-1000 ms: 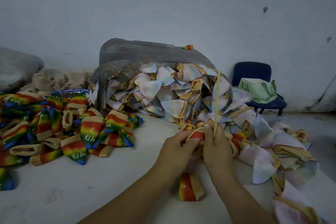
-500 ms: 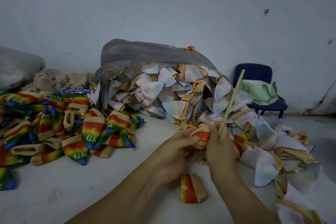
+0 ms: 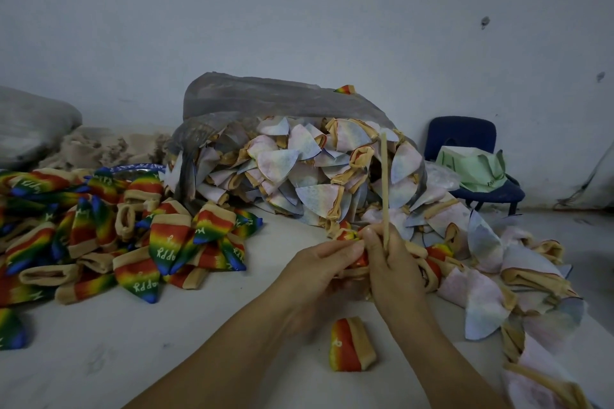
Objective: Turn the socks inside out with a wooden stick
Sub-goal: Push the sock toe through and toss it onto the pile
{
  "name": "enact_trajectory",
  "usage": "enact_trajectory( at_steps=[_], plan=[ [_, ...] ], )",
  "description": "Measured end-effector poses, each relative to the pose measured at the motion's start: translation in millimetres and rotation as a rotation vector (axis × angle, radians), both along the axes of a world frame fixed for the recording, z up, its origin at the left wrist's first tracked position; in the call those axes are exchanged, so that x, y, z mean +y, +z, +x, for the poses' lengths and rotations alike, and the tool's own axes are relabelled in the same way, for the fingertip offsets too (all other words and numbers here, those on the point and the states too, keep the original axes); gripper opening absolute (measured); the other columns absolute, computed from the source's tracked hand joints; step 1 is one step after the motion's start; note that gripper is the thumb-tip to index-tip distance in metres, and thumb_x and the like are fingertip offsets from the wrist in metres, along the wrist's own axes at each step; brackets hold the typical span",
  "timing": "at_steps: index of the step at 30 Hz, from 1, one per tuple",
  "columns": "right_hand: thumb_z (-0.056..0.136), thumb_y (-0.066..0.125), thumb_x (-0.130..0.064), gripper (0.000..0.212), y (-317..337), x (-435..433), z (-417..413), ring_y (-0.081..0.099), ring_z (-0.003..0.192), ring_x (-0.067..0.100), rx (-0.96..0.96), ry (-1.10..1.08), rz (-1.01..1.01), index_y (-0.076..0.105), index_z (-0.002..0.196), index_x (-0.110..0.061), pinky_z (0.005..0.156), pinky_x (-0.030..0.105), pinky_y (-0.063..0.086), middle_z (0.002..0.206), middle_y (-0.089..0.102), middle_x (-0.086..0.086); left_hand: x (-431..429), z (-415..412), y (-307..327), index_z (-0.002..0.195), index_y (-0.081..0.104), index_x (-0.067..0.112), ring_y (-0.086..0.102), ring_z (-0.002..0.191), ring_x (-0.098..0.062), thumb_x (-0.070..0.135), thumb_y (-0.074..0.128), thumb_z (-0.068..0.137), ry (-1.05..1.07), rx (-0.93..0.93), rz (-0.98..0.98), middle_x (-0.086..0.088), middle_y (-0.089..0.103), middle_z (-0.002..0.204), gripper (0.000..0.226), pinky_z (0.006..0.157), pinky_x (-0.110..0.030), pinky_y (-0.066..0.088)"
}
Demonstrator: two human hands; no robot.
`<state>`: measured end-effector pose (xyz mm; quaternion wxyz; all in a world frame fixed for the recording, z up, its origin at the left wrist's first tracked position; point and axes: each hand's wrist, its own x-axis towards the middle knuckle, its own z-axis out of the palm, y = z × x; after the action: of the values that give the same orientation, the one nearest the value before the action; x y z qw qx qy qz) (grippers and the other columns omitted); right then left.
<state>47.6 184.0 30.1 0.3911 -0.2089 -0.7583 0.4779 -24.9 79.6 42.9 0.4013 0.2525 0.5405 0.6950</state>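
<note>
The right hand (image 3: 395, 262) is clenched around the lower part of the wooden stick (image 3: 384, 183), which stands almost upright, pointing to twelve o'clock. The left hand (image 3: 315, 262), touching the right at its nine o'clock, pinches a bunched rainbow sock (image 3: 348, 236) against the stick's base (the stick's lower tip is hidden in the fist).

The likeliest slip is that the stretchy fabric springs off the tip, since only fingertips hold it. A hard push could also poke the stick through the knit.

Pale, unturned socks (image 3: 481, 292) lie just beside the hands at three o'clock, and a stray cuff could get dragged in. One small turned sock (image 3: 350, 354) lies alone on the table (image 3: 166, 342) at six o'clock. The rainbow pile (image 3: 133, 242) lies well apart at nine o'clock.
</note>
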Motion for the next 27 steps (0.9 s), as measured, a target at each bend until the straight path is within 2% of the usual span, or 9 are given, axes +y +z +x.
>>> enact_trajectory(
  at_steps=[4,6,10,14,18,20,22,25,27],
  plan=[
    [0.096,0.050,-0.035,0.009,0,1,-1,0.058,0.079,0.000,0.027,-0.054,0.004,0.049,0.087,-0.034,0.067,0.019,0.045,0.086,0.060,-0.008,6,-1,-7,0.107,0.076,0.016,0.068,0.101,-0.016,0.030,0.065,0.092,0.078,0.061,-0.036,-0.003,0.075,0.105,0.023,0.085,-0.024,0.055],
    [0.094,0.051,-0.038,0.010,-1,1,1,0.058,0.081,0.002,0.043,-0.115,0.012,0.049,0.087,-0.032,0.065,0.018,0.044,0.087,0.059,-0.007,8,0,-10,0.103,0.076,0.017,0.068,0.103,-0.017,0.027,0.066,0.092,0.143,0.042,-0.005,-0.002,0.075,0.104,0.018,0.084,-0.023,0.055],
    [0.092,0.050,-0.045,0.016,-4,-2,5,0.055,0.078,0.000,0.028,-0.190,0.076,0.048,0.084,-0.031,0.060,0.012,0.039,0.084,0.056,-0.006,11,-6,-10,0.101,0.074,0.010,0.069,0.105,-0.021,0.021,0.067,0.090,0.274,-0.203,0.125,-0.009,0.075,0.106,0.017,0.082,-0.027,0.055],
    [0.088,0.053,-0.050,0.016,-6,-9,1,0.058,0.084,0.006,0.019,-0.073,0.048,0.052,0.088,-0.034,0.070,0.023,0.047,0.090,0.059,-0.007,11,-6,-11,0.103,0.069,0.003,0.069,0.105,-0.026,0.020,0.068,0.087,0.286,-0.282,0.203,-0.015,0.074,0.106,0.024,0.081,-0.028,0.057],
    [0.093,0.050,-0.043,0.016,-7,-10,-2,0.059,0.090,0.011,0.006,-0.053,0.073,0.055,0.094,-0.028,0.076,0.030,0.050,0.094,0.061,-0.003,12,-3,-15,0.102,0.070,0.003,0.068,0.109,-0.027,0.025,0.069,0.084,0.262,-0.258,0.211,-0.017,0.073,0.108,0.028,0.088,-0.031,0.056],
    [0.095,0.046,-0.039,0.016,-8,-8,-2,0.059,0.088,0.012,-0.020,-0.080,0.100,0.055,0.094,-0.026,0.074,0.030,0.049,0.092,0.060,-0.002,12,-2,-17,0.105,0.070,0.005,0.068,0.109,-0.025,0.032,0.070,0.080,0.264,-0.228,0.187,-0.014,0.073,0.109,0.037,0.088,-0.031,0.055],
    [0.097,0.045,-0.036,0.011,-7,-9,-2,0.058,0.083,0.012,-0.049,-0.113,0.123,0.052,0.089,-0.030,0.068,0.025,0.046,0.089,0.059,-0.003,12,-1,-17,0.106,0.071,0.008,0.068,0.108,-0.022,0.038,0.071,0.077,0.273,-0.176,0.154,-0.010,0.074,0.108,0.041,0.088,-0.031,0.054],
    [0.096,0.049,-0.032,0.015,-7,-11,-3,0.056,0.079,0.004,-0.081,-0.106,0.131,0.048,0.083,-0.040,0.062,0.016,0.039,0.089,0.057,-0.008,11,-2,-18,0.100,0.074,0.012,0.068,0.105,-0.017,0.035,0.069,0.086,0.317,-0.133,0.121,-0.005,0.075,0.103,0.027,0.090,-0.030,0.052],
    [0.094,0.052,-0.032,0.015,-5,-12,-3,0.056,0.078,0.003,-0.087,-0.095,0.088,0.049,0.082,-0.041,0.061,0.016,0.039,0.089,0.058,-0.011,11,-2,-17,0.100,0.076,0.017,0.068,0.104,-0.012,0.033,0.067,0.090,0.341,-0.100,0.112,0.000,0.076,0.103,0.021,0.085,-0.023,0.050]
  ],
)
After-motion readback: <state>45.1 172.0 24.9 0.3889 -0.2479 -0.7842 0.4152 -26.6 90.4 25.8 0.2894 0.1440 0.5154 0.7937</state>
